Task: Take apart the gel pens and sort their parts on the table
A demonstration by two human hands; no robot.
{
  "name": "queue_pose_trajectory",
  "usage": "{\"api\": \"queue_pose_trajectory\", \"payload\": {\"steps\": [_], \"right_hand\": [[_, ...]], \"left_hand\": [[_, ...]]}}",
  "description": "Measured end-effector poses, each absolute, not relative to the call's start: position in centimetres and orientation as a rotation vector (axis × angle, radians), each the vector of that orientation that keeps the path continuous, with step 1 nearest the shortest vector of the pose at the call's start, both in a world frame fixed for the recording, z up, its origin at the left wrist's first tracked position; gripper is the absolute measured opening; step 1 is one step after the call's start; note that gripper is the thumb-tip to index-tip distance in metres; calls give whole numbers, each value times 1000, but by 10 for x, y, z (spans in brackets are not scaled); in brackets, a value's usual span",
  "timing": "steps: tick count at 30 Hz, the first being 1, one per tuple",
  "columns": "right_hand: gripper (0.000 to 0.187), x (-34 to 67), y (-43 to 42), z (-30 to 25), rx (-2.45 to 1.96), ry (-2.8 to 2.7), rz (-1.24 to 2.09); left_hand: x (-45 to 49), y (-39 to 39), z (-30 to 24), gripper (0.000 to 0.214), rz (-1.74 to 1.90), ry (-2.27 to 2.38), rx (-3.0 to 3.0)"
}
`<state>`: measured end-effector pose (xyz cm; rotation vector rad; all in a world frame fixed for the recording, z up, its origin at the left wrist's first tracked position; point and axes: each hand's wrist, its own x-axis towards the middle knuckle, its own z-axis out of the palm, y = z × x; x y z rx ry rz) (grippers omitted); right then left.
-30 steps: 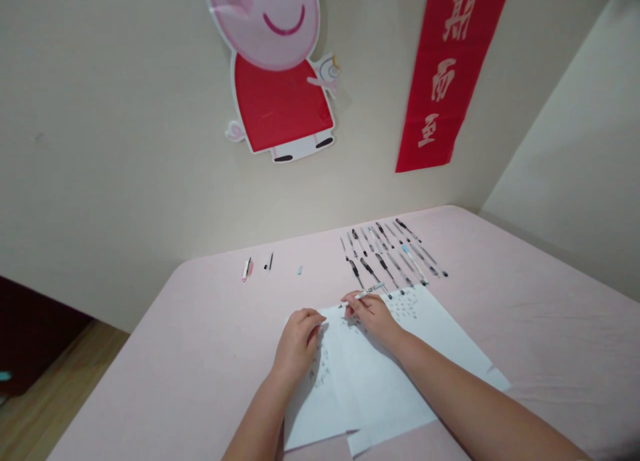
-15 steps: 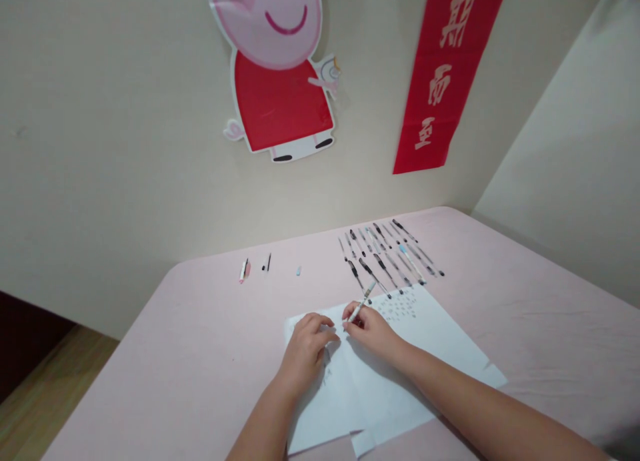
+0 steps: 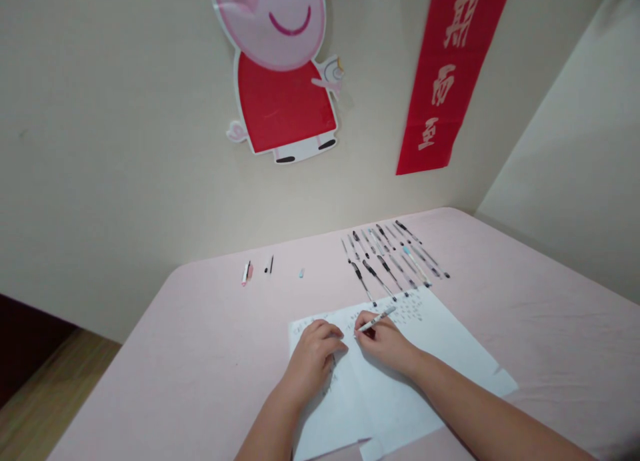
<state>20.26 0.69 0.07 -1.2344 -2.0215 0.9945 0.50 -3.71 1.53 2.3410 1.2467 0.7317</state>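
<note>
A white-barrelled pen [image 3: 379, 318] is pinched in my right hand [image 3: 387, 344], slanting up to the right with its tip at the paper. Beneath both hands lie white paper sheets [image 3: 400, 407], marked with small dark writing near the top and along the left part. My left hand [image 3: 316, 357] rests on the paper's left side, fingers curved and apart, holding nothing. A short gap separates its fingertips from the pen tip.
Rows of several pens [image 3: 384, 267] lie beyond the paper. Farther left are a small light-blue piece [image 3: 301, 273], a thin black piece [image 3: 271, 264] and a pink-and-white pen-like item [image 3: 246, 273]. The pink tabletop [image 3: 190, 354] meets a wall bearing a pig cutout [image 3: 285, 104] and red banner [image 3: 435, 114].
The pen has tilted lower toward the right, and my right hand has shifted slightly right and down over the paper. The whole view has shifted slightly; my left hand stays on the paper.
</note>
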Motion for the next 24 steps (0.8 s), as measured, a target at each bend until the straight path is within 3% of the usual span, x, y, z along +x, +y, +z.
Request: {"api": "queue_pose_trajectory", "payload": {"steps": [24], "right_hand": [[12, 200, 5, 8, -1199, -2135, 903]], "left_hand": [[6, -36, 12, 48, 732, 1248, 2350]]}}
